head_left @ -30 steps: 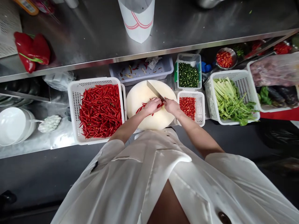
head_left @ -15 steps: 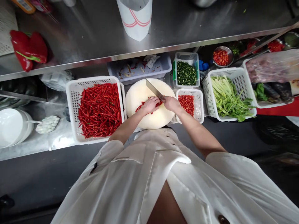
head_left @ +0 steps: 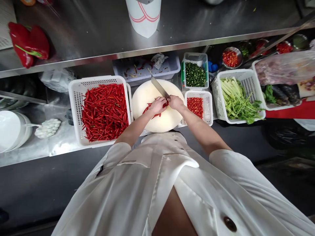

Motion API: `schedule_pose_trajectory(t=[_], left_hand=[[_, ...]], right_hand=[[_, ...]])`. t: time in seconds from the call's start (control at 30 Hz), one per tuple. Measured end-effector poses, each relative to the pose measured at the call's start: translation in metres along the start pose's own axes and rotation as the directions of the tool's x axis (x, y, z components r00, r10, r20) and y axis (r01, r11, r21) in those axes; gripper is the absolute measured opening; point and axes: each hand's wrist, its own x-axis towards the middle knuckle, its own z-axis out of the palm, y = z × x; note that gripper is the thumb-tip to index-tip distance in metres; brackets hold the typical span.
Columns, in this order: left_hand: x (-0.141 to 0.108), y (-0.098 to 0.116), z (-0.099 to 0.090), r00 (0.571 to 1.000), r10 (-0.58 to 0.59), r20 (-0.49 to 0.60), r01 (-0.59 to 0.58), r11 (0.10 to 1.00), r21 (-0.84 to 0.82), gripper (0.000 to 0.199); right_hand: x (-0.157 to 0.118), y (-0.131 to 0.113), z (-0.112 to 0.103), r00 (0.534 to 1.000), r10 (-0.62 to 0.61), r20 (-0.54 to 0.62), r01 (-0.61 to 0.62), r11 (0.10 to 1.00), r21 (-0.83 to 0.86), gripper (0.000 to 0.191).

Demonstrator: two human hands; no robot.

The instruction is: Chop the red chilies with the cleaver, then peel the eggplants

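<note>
A working kitchen, shown by the steel shelf [head_left: 103, 39], round chopping board [head_left: 142, 95] and baskets of vegetables.

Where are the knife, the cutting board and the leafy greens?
Knife [head_left: 159, 86]: head view, on the blade.
Cutting board [head_left: 163, 123]: head view, on the bare near part.
Leafy greens [head_left: 247, 109]: head view, on the leaves.
</note>
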Motion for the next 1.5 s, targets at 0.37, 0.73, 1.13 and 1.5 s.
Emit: schedule_pose_trajectory(t=[0.37, 0.73, 1.13, 1.5], left_hand=[[-0.002, -0.002, 0.002, 0.999, 0.036, 0.018, -0.036, 0.999, -0.009, 0.023], [-0.008, -0.006, -0.005, 0.997, 0.072, 0.042, -0.073, 0.997, 0.024, 0.025], [-0.019, -0.011, -0.012, 0.988, 0.141, 0.061, -0.143, 0.989, 0.037, 0.025], [-0.03, -0.008, -0.021, 0.989, 0.129, 0.067, -0.131, 0.991, 0.013, 0.023]], right_hand=[[-0.01, 0.004, 0.003, 1.0, -0.01, 0.025, 0.011, 1.0, -0.018, 0.044], [-0.008, -0.003, 0.007, 0.999, 0.019, 0.03, -0.02, 1.0, 0.016, 0.046], [-0.013, -0.012, 0.017, 0.999, 0.043, 0.016, -0.044, 0.996, 0.076, 0.047], [0.001, -0.013, 0.031, 1.0, 0.002, -0.022, 0.001, 0.99, 0.141, 0.044]])
